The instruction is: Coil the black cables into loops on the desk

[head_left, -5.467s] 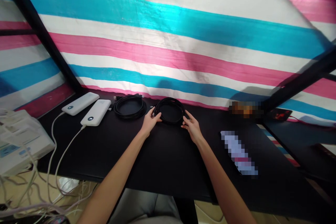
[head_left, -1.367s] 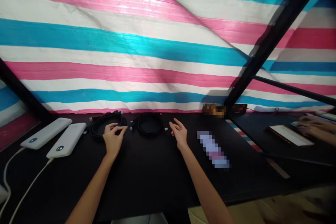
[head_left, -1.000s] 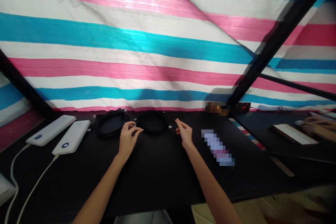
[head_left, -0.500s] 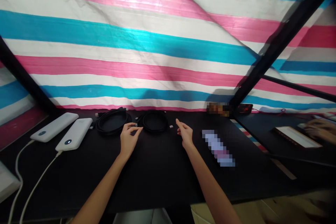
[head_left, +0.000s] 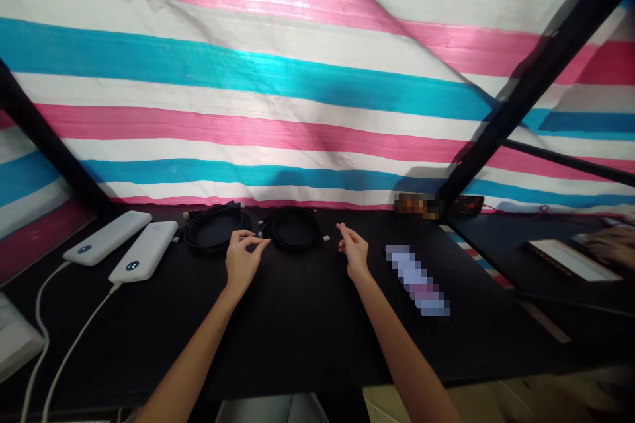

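My left hand (head_left: 243, 260) is closed in a pinch over the black table, thumb and index fingertips together. Close by it lie two coils of black cable: the left coil (head_left: 212, 230) just behind it, and the right coil (head_left: 296, 229) past its fingertips. Further right, my right hand (head_left: 354, 251) is also closed, its thumb and fingers pressed together. Anything thin and dark in either pinch is lost against the table. A small white cable plug (head_left: 326, 238) rests between the right coil and my right hand.
Two white power banks (head_left: 143, 252) with white cables lie at the left, near a white box (head_left: 17, 337). A blurred-out phone-like object (head_left: 417, 281) lies right of my right hand. Black frame bars and striped sheeting (head_left: 248, 119) enclose the table. Another person's hand (head_left: 602, 248) is at far right.
The view has shifted slightly, moving things on the table a little rightward. My right fingertips have drawn closer together. My left hand keeps its pinch in nearly the same place.
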A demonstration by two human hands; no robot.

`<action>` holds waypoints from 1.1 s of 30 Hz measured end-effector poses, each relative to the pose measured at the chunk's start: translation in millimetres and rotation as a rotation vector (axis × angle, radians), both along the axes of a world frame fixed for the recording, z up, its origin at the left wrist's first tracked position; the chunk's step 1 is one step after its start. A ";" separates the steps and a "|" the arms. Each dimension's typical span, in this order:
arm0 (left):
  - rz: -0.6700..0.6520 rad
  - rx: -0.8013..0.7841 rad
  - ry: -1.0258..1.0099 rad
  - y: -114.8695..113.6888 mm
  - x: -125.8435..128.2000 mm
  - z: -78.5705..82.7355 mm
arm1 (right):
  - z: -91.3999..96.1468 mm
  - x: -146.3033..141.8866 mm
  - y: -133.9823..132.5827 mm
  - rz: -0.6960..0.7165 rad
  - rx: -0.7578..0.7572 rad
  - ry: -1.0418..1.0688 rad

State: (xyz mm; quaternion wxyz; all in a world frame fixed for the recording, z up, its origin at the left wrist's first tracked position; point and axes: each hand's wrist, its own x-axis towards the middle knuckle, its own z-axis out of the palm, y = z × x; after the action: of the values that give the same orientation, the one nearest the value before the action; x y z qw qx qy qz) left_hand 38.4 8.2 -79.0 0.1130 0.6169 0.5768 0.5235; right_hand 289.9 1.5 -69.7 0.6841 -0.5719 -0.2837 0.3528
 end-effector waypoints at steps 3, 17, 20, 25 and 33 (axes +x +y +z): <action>-0.082 0.024 -0.021 -0.3 0.1 0.7 | 0.2 -0.1 -0.5 -0.042 0.020 -0.041; -0.030 -0.005 -0.103 7.9 -16.2 1.7 | -2.6 0.4 -0.7 -0.087 -0.030 -0.061; 0.048 0.026 -0.066 11.5 -26.5 3.9 | -4.8 1.0 0.4 -0.084 -0.025 -0.066; 0.150 0.065 -0.071 11.3 -35.3 9.8 | -6.5 0.6 1.1 -0.082 -0.026 -0.088; 0.143 -0.045 0.033 3.2 -22.9 9.4 | -1.4 0.7 1.5 -0.066 -0.014 -0.092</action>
State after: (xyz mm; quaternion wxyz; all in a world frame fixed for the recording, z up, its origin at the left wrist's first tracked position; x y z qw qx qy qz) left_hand 15.5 11.4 -69.6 0.0796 0.5797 0.6328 0.5070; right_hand 290.5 3.0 -71.1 0.6777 -0.6011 -0.2934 0.3054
